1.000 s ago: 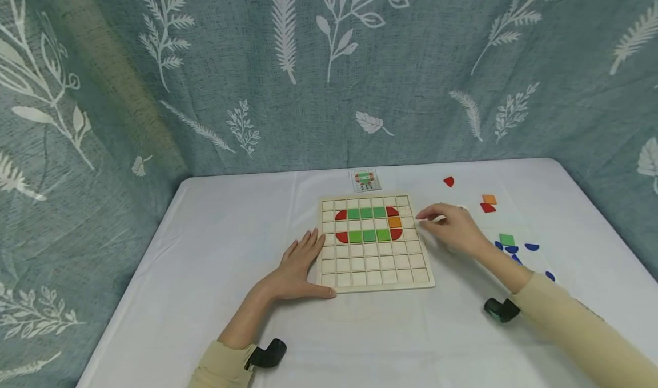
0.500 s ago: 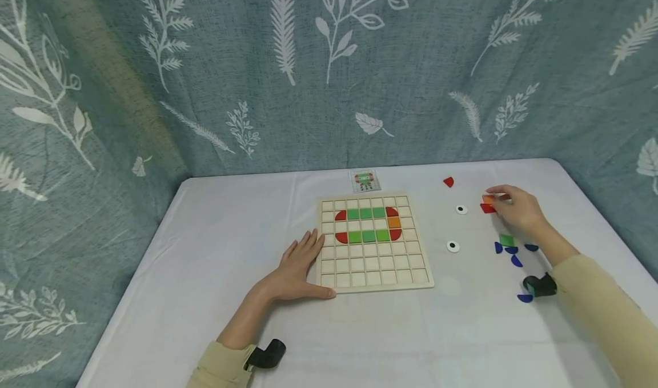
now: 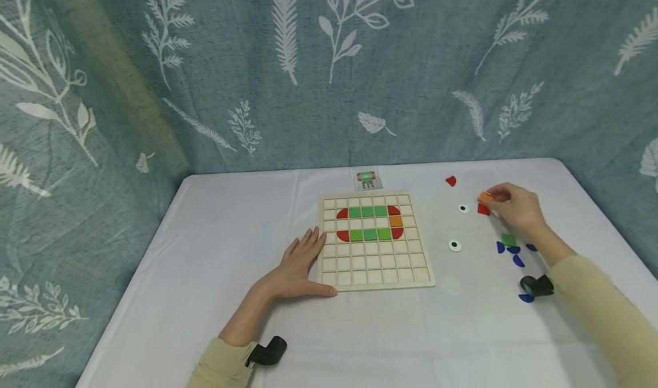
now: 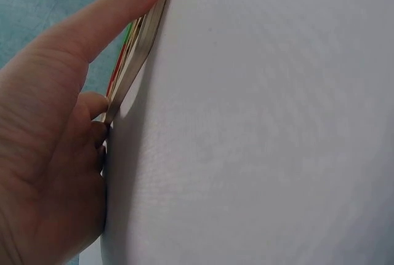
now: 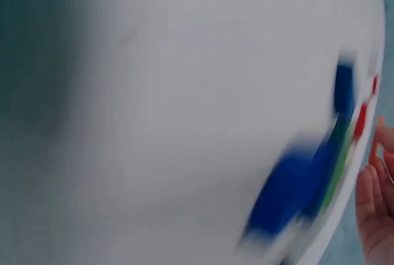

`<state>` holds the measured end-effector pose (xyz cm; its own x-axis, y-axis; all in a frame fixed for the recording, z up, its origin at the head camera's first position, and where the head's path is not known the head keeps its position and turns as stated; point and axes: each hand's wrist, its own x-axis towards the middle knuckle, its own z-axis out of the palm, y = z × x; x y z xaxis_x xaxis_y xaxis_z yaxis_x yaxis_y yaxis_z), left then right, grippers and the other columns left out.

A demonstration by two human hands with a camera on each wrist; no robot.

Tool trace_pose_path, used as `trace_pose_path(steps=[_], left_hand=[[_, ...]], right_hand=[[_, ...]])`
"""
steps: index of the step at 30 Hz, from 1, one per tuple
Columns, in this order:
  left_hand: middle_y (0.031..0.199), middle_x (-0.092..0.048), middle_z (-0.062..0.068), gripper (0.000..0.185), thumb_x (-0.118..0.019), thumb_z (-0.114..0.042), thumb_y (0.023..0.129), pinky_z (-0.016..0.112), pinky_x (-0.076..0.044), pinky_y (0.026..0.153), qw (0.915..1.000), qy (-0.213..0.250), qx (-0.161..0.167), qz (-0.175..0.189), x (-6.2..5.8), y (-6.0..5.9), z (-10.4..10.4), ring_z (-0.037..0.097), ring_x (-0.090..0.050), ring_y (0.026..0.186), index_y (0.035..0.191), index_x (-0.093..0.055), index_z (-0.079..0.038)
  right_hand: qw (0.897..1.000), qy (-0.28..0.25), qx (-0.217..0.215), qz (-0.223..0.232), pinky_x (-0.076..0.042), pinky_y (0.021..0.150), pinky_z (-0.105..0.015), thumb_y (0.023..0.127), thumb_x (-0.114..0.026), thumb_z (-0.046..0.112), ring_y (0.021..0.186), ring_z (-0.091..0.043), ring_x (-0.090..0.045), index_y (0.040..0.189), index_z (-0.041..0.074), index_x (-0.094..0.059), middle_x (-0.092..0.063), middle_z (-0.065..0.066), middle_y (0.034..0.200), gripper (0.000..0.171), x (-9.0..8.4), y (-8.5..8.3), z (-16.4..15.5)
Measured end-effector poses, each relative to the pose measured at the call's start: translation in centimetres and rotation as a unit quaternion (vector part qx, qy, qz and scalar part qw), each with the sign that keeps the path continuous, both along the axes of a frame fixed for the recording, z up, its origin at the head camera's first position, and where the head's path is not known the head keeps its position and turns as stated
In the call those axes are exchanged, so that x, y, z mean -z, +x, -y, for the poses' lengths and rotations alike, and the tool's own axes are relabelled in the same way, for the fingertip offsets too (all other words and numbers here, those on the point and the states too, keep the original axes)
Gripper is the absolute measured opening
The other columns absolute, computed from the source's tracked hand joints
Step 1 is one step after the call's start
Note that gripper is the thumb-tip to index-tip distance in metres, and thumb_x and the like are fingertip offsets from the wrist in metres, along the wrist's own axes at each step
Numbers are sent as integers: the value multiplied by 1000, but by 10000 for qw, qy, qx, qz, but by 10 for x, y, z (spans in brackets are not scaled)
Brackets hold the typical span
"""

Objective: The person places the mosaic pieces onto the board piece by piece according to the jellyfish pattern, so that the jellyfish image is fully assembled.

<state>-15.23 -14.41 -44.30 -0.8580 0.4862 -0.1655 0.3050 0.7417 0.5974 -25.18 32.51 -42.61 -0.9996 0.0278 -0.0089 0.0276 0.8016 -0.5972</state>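
A wooden grid board [image 3: 375, 274] lies in the middle of the white table, with red, green and orange tiles set in its upper rows. My left hand [image 3: 300, 265] rests flat against the board's left edge [image 4: 132, 62], fingers straight. My right hand [image 3: 511, 208] is at the right of the table and pinches an orange square tile [image 3: 484, 197] just above a red piece [image 3: 482, 209]. The right wrist view is blurred; it shows only blue pieces [image 5: 295, 185] and fingertips [image 5: 375, 216].
Loose pieces lie right of the board: a red piece [image 3: 450, 180], two white discs with black dots [image 3: 463, 208] [image 3: 454, 245], a green square [image 3: 508, 239] and several blue pieces [image 3: 514, 256]. A small pattern card [image 3: 366, 179] lies behind the board. A leaf-print curtain surrounds the table.
My right hand left the board's right edge, moved right to the loose pieces and picked up the orange tile, now lifted slightly. The left hand has stayed put.
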Motion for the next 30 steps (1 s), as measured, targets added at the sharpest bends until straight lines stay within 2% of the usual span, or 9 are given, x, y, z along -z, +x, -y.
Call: trace_pose_path(steps=[2,5,11,15,19,24,27,30], left_hand=[[163,2,10,118,-77,-57,74,47,3,117,10000,-7,10,-6,0,0,0,22,8,149,157,-9,-6],[163,2,10,119,-78,-56,74,46,3,117,10000,-18,-2,-5,-1,0,1,22,8,149,157,-9,-6],[163,3,9,119,-78,-56,74,46,4,117,10000,17,22,-26,-1,0,1,21,8,149,157,-8,-6],[163,4,9,118,-78,-55,75,46,4,117,10000,-19,17,-6,-1,0,1,21,9,148,157,-8,-7],[163,3,9,118,-77,-56,75,46,4,117,10000,-48,18,29,0,1,2,21,9,148,157,-8,-7],[163,4,9,117,-77,-56,75,47,5,117,9999,-71,76,29,-1,2,3,21,10,148,157,-8,-8],[163,4,9,117,-76,-57,76,47,4,117,9999,-90,129,1,-1,3,5,21,10,148,157,-8,-8],[163,4,9,117,-76,-57,76,48,4,117,9998,-74,182,-26,-1,3,6,22,9,148,157,-8,-8]], right_hand=[[9996,-183,-86,-203,-53,78,-41,96,-64,25,100,-39,-55,121,-4,-59,-61,-26,113,39,-2,2,14],[9964,-595,-507,-330,-52,72,-33,94,-68,26,101,-35,-60,118,0,-64,-65,-21,109,36,-7,7,48],[9811,-1236,-1490,19,-53,81,-37,90,-72,29,103,-25,-62,110,10,-69,-68,-7,104,27,-7,17,127],[9669,-1460,-2092,20,-54,84,-39,89,-74,26,101,-23,-64,103,12,-70,-69,-2,101,20,-4,19,167],[9525,-1319,-2734,-260,-55,81,-34,88,-75,20,92,-19,-66,96,12,-71,-69,0,95,12,-2,19,196],[9328,-724,-3449,-752,-54,71,-28,87,-75,13,80,-14,-65,90,10,-71,-69,-1,89,7,-2,16,223],[9258,-458,-3666,-807,-53,69,-25,88,-74,11,78,-13,-65,90,8,-71,-68,-1,89,5,-3,14,235],[9250,-322,-3711,-753,-54,72,-24,89,-73,9,81,-14,-66,91,6,-72,-69,-3,91,4,-4,13,243]])
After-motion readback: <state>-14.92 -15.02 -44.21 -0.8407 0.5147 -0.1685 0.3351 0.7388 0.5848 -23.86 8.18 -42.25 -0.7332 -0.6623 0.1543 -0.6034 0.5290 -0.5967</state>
